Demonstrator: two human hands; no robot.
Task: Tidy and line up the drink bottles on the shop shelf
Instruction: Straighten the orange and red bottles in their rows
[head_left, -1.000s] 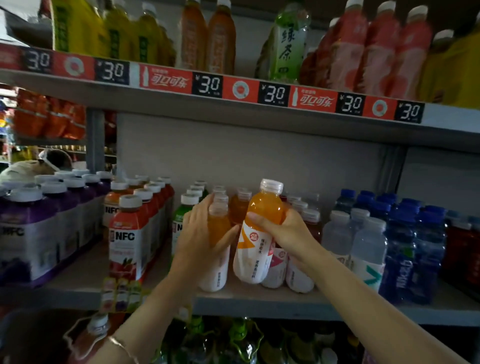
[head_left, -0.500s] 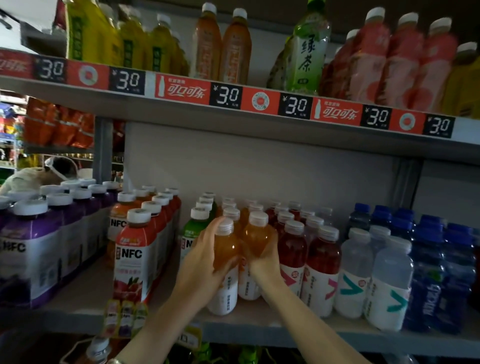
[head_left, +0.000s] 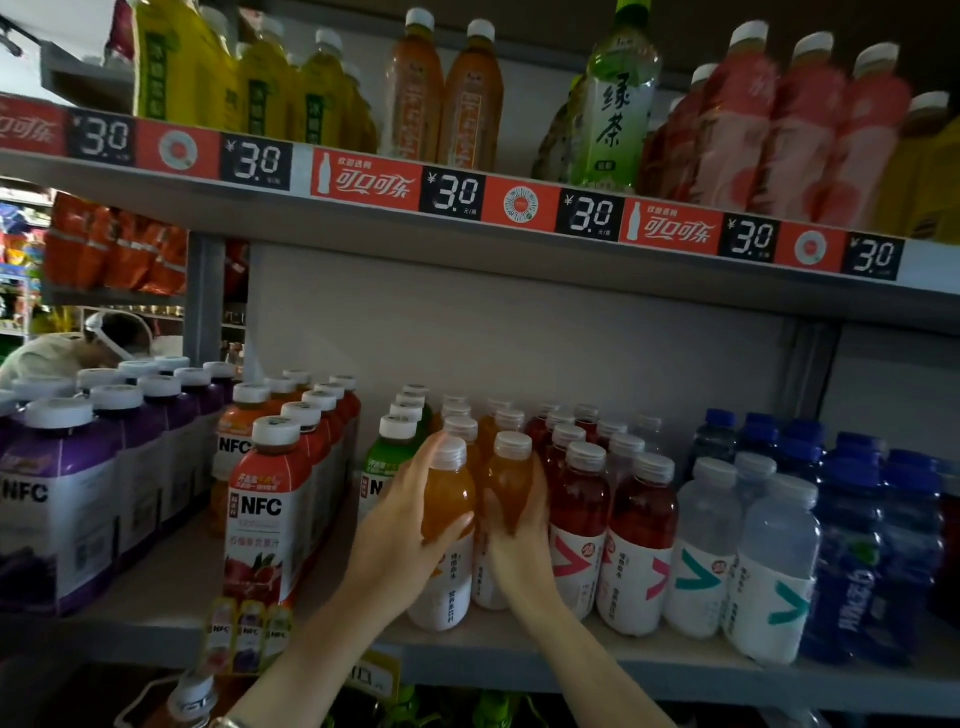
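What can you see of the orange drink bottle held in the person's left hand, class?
The clear plastic orange drink bottle has a pale ribbed cap, orange liquid above and a white label wrap below. It stands upright at the front of the grey shop shelf. The left hand wraps its left side; a matching orange bottle stands close beside it.

Open bare shelf board (head_left: 171, 566) lay near-left, between NFC cartons (head_left: 262, 514) and purple cartons (head_left: 57, 514). Red bottles (head_left: 587, 525) crowded the right. Clear headroom stood above all caps, under the upper shelf (head_left: 467, 244).
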